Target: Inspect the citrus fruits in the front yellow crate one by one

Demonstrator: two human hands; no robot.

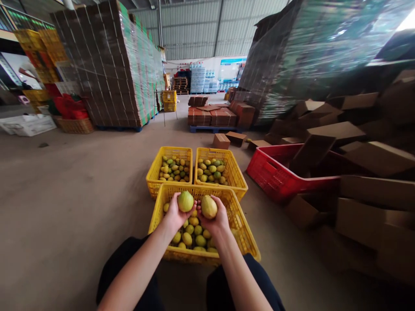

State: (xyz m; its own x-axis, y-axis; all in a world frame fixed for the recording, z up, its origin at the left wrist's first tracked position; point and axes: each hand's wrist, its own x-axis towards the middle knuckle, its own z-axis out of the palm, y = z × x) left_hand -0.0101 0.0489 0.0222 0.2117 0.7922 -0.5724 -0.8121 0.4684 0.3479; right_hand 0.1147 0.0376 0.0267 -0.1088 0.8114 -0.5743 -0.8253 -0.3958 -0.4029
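Observation:
My left hand (pixel 174 215) is closed around a round, yellow-green, papaya-like fruit (pixel 186 201). In my right hand (pixel 219 218) rests an oval, yellower papaya-like fruit (pixel 209 207), with the fingers curled about it. Both hands are side by side, close together, above the near yellow crate (pixel 248 242). Many similar green and yellow fruits (pixel 187 239) lie loose inside that crate, partly hidden by my hands and forearms. Just behind it stand two more yellow crates, a left one (pixel 152 176) and a right one (pixel 240 179), each holding more of the same fruit.
A red crate (pixel 275 179) stands at the right, with open cardboard boxes (pixel 363 211) heaped in and around it. Wrapped pallet stacks rise at the left (pixel 103 65) and right (pixel 285 65). Flattened cartons (pixel 212 117) lie on a blue pallet ahead. Another person's arm (pixel 27 72) shows far left.

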